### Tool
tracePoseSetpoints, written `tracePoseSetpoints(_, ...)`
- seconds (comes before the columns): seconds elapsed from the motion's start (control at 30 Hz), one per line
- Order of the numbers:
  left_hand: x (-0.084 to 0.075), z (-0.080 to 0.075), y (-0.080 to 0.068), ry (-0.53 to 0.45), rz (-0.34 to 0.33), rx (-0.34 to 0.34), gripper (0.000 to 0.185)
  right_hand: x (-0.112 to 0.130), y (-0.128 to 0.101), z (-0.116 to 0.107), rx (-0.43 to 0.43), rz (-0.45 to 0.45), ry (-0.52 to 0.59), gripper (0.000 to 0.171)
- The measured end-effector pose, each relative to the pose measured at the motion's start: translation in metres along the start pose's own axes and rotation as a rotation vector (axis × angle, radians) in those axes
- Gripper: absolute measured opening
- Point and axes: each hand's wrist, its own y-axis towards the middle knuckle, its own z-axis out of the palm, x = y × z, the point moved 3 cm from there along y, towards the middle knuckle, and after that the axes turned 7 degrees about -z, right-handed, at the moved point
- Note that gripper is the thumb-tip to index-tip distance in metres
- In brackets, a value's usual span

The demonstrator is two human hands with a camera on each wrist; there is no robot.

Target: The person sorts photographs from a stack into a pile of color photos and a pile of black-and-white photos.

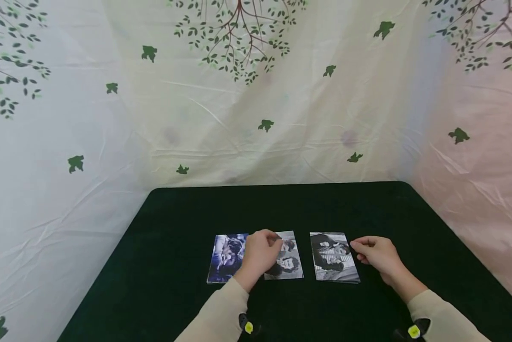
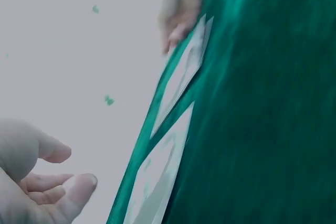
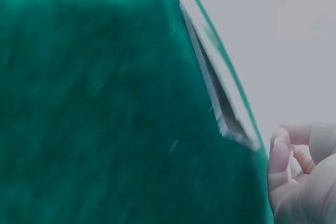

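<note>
Three picture cards or small piles of them lie in a row. At the left is a blue-purple picture card (image 1: 226, 259), in the middle a black-and-white one (image 1: 288, 261), at the right another black-and-white card pile (image 1: 334, 256) with a lower card's edge showing. My left hand (image 1: 260, 251) hovers over the gap between the left and middle cards, covering part of both; in the left wrist view its thumb and fingers (image 2: 81, 190) are apart with nothing between them. Beside the right pile's outer edge is my right hand (image 1: 380, 256), its fingers loosely bent, no card between them in the right wrist view.
The cards lie on a dark green cloth-covered table (image 1: 277, 206). Behind it and along both sides hangs a pale curtain (image 1: 222, 137) printed with leaves and branches. Both sleeves carry wrist devices, the left one (image 1: 245, 324) near the table's front.
</note>
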Motion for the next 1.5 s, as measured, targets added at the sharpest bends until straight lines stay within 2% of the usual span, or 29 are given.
tracePoseSetpoints(0.1,0.013,-0.018,0.004,0.017,-0.03,-0.023,0.028,0.017,0.001,0.005,-0.004,-0.071,-0.031,0.043)
tracePoseSetpoints(0.2,0.021,-0.028,0.008,0.041,-0.054,-0.033,0.031,0.04,0.001,0.022,0.006,-0.177,-0.113,0.034)
tracePoseSetpoints(0.3,0.026,-0.032,0.009,0.047,-0.081,-0.008,0.032,0.062,0.002,0.046,0.026,-0.256,-0.204,0.027)
tracePoseSetpoints(0.4,0.031,-0.031,0.011,0.04,-0.092,0.044,0.033,0.075,0.004,0.071,0.052,-0.301,-0.252,0.027)
tracePoseSetpoints(0.53,0.039,-0.028,0.015,0.008,-0.079,0.1,0.035,0.079,0.007,0.096,0.081,-0.305,-0.246,0.03)
tracePoseSetpoints(0.67,0.045,-0.025,0.016,0.014,-0.118,0.138,0.037,0.076,0.007,0.11,0.102,-0.287,-0.242,0.031)
tracePoseSetpoints(0.83,0.046,-0.023,0.013,0.08,-0.185,0.181,0.039,0.071,0.005,0.118,0.124,-0.26,-0.263,0.035)
tracePoseSetpoints(1.03,0.043,-0.018,0.01,0.117,-0.165,0.196,0.038,0.068,0.002,0.122,0.162,-0.233,-0.294,0.04)
tracePoseSetpoints(1.4,0.046,-0.013,0.009,-0.015,-0.228,0.247,0.051,0.065,0.0,0.123,0.196,-0.232,-0.27,0.047)
tracePoseSetpoints(1.5,0.047,-0.011,0.009,-0.05,-0.24,0.257,0.05,0.064,0.001,0.123,0.199,-0.231,-0.267,0.048)
